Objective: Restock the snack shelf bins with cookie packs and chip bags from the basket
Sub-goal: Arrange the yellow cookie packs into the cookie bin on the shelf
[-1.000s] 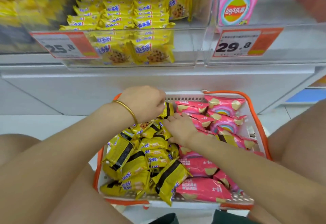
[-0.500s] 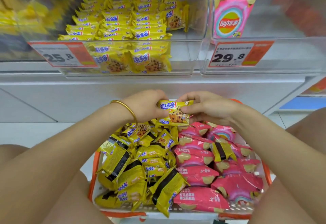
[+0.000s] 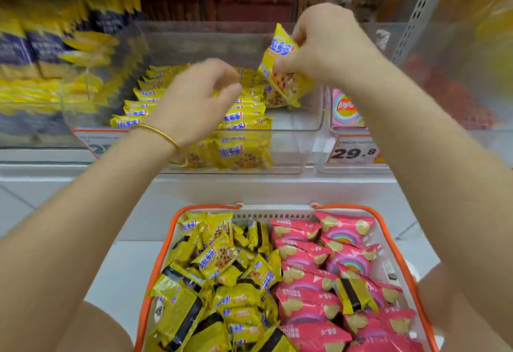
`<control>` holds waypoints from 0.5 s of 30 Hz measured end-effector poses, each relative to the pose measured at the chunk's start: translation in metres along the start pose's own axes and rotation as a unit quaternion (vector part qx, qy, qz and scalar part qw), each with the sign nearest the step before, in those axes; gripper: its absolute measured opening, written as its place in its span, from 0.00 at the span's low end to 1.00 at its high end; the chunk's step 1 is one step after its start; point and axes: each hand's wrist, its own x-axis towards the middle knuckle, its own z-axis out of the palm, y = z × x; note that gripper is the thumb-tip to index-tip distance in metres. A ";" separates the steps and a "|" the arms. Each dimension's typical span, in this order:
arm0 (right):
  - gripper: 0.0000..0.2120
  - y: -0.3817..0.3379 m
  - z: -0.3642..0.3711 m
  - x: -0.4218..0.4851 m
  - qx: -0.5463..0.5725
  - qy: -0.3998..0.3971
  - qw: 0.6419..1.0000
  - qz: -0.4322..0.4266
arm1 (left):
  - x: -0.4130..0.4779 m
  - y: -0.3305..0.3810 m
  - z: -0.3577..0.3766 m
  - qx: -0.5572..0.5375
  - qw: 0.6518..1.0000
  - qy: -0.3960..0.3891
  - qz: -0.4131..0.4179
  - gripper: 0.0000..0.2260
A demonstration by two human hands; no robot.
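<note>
My right hand (image 3: 319,43) grips a yellow cookie pack (image 3: 283,71) and holds it tilted above the right end of the clear cookie bin (image 3: 294,154). Rows of yellow cookie packs (image 3: 244,118) fill the left part of that bin. My left hand (image 3: 194,99), with a gold bangle at the wrist, hovers over those rows with fingers loosely curled, holding nothing. Below, the white basket with an orange rim (image 3: 402,265) holds several yellow cookie packs (image 3: 219,263) on its left and pink chip bags (image 3: 308,279) on its right.
A second clear bin (image 3: 358,163) to the right carries a 29.8 price tag and holds a pink chip bag (image 3: 345,110). A bin of yellow and blue packs (image 3: 36,54) stands to the left. Red packs line the shelf behind. White shelf ledge and floor lie below.
Both hands rose from the basket up to the cookie bin. The right hand now carries the cookie pack alone; the left hand has let go of it.
</note>
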 end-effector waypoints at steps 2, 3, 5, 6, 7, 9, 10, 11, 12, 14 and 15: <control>0.06 -0.008 0.017 0.026 -0.098 -0.003 0.995 0.001 | -0.001 -0.005 0.010 0.072 0.994 -0.072 0.027 0.16; 0.06 -0.010 0.027 0.038 -0.135 -0.014 0.991 0.003 | -0.003 -0.007 0.016 0.092 0.990 -0.104 0.032 0.19; 0.15 -0.011 0.046 0.058 -0.182 -0.058 0.982 -0.002 | -0.007 -0.008 0.023 0.137 0.981 -0.134 0.042 0.25; 0.16 -0.010 0.054 0.065 -0.198 -0.080 0.977 -0.006 | -0.009 -0.009 0.024 0.158 0.977 -0.135 0.042 0.25; 0.17 -0.008 0.062 0.073 -0.214 -0.103 0.971 -0.011 | -0.009 -0.011 0.025 0.168 0.976 -0.133 0.040 0.24; 0.17 -0.003 0.073 0.085 -0.245 -0.157 0.956 -0.023 | -0.008 -0.012 0.026 0.177 0.975 -0.131 0.040 0.20; 0.18 -0.001 0.078 0.089 -0.270 -0.188 0.944 -0.032 | -0.008 -0.011 0.027 0.181 0.974 -0.129 0.043 0.19; 0.21 0.001 0.081 0.092 -0.299 -0.215 0.929 -0.042 | -0.007 -0.012 0.028 0.183 0.974 -0.128 0.048 0.18; 0.24 0.003 0.084 0.094 -0.322 -0.231 0.917 -0.046 | -0.007 -0.012 0.028 0.182 0.974 -0.127 0.049 0.17; 0.26 0.005 0.087 0.097 -0.361 -0.241 0.899 -0.054 | -0.007 -0.013 0.028 0.179 0.974 -0.126 0.052 0.16; 0.26 0.004 0.089 0.098 -0.384 -0.238 0.890 -0.066 | -0.007 -0.014 0.028 0.176 0.975 -0.124 0.054 0.16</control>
